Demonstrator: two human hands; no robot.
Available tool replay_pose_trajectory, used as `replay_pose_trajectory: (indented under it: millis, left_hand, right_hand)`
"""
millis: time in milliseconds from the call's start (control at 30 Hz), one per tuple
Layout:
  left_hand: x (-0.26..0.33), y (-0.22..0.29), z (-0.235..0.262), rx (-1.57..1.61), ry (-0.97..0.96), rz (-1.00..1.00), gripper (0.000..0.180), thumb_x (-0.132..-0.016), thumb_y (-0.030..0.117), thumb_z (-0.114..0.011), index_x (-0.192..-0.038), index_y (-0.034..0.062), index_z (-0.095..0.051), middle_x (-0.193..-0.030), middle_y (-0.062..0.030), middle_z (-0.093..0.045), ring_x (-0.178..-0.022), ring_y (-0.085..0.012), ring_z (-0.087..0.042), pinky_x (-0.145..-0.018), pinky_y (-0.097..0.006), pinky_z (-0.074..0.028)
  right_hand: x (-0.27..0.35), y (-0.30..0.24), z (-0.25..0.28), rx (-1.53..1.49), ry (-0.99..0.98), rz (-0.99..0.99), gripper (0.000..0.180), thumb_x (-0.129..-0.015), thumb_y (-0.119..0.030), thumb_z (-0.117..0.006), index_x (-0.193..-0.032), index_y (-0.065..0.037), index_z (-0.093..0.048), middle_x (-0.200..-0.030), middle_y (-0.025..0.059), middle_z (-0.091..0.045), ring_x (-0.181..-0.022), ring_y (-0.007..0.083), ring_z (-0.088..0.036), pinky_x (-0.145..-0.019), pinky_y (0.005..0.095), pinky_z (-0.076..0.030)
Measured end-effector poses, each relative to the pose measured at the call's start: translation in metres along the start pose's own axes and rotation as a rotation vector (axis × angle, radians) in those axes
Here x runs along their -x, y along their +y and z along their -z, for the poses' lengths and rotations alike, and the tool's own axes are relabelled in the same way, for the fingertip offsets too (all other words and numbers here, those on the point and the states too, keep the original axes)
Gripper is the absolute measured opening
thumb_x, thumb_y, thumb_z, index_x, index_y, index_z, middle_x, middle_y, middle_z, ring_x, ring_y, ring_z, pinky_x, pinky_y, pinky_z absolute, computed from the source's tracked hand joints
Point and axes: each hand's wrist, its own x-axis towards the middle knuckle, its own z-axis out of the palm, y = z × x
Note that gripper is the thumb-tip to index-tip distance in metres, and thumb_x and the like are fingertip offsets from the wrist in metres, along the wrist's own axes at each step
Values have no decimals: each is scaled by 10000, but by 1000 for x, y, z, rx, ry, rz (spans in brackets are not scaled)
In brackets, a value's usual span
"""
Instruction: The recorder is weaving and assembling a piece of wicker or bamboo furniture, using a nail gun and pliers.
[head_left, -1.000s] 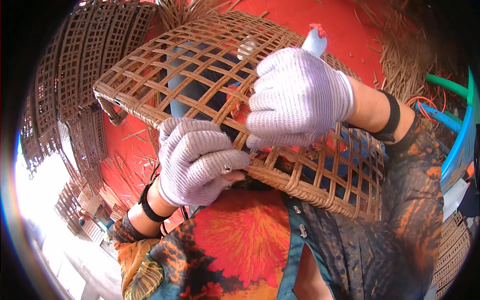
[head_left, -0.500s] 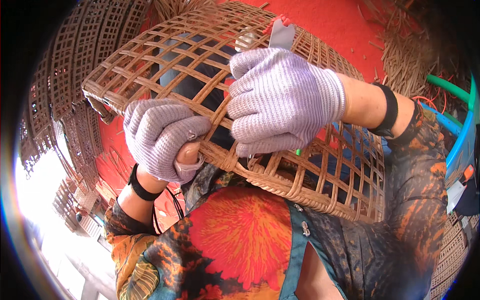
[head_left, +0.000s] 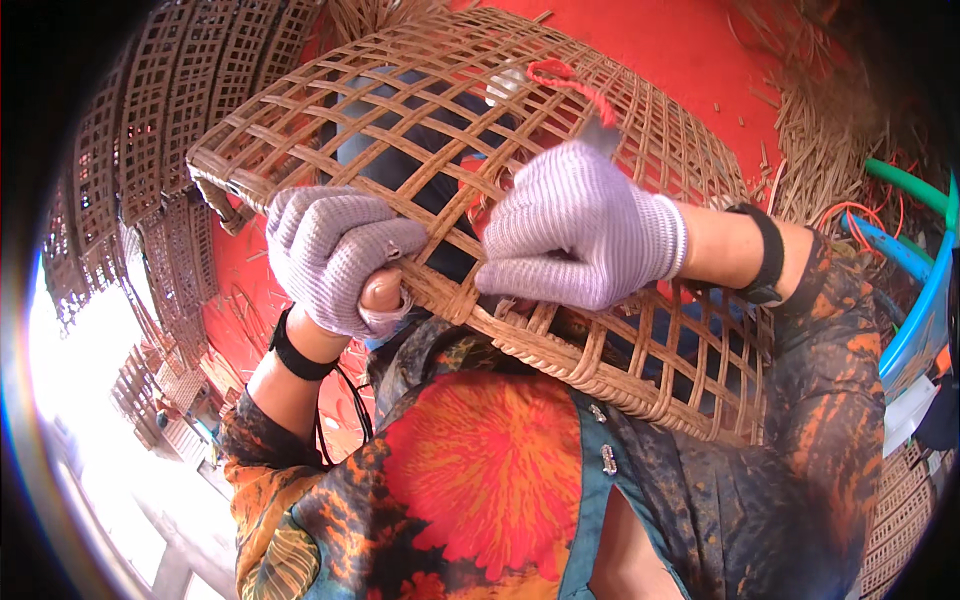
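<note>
— Where are we, and what lies around us?

— We sit over a red floor point(head_left: 700, 60). On the far left stands a stack of finished lattice baskets point(head_left: 130, 170), and on the far right lies a heap of loose cane strips point(head_left: 830, 130) beside some blue and green hoses point(head_left: 905, 250).

— And the piece we work on?

— An open-weave cane basket point(head_left: 420, 110) rests across our lap, its thick woven rim point(head_left: 560, 350) turned near to us, just above our orange patterned shirt point(head_left: 480, 480).

— What is our left hand doing?

— Our left hand point(head_left: 335, 255), in a pale knitted glove, is closed tight around the rim at its left end, the bare thumb tip pressing on the cane.

— And the right?

— Our right hand point(head_left: 575, 235), gloved the same, is curled shut over the lattice just above the rim. A grey blade-like tip point(head_left: 600, 135) with a red cord point(head_left: 565, 80) shows beyond it; we judge the hand grips that tool, though the handle is hidden.

— Which step is this, then?

— We judge we are finishing the rim, tucking or trimming strands where the lattice meets the border.

— What does the next move call for?

— A steady left grip so the basket cannot twist, and careful aim of the tool tip between strands, clear of the left thumb.
</note>
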Motion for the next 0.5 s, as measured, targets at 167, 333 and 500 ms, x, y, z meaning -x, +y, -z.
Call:
replay_pose_trajectory:
  millis: [167,333,500]
  left_hand:
    - [-3,2,-1,9,14,-22,367,-958,432,-538,-781,167,-719,-787,-20,-636,-716,-238,-617,-662,-383,-446]
    - [-2,1,2,4,-11,-38,330,-939,418,-568,-792,164,-721,-801,-16,-634,-724,-240,-619,-677,-384,-457]
    - [0,-2,0,27,12,-33,308,-925,412,-585,-815,160,-724,-816,-14,-634,-734,-241,-621,-678,-384,-463]
  right_hand:
    - [2,-5,1,-239,-85,-271,321,-958,-288,-666,-729,-64,-678,-619,104,-622,-533,231,-614,-516,333,-460]
    - [2,-10,3,-391,-101,-390,328,-972,-279,-660,-744,-46,-685,-601,85,-617,-519,162,-604,-519,314,-453]
    - [5,-15,1,-400,-79,-533,322,-971,-257,-667,-749,-25,-690,-584,97,-585,-501,146,-570,-508,312,-428]
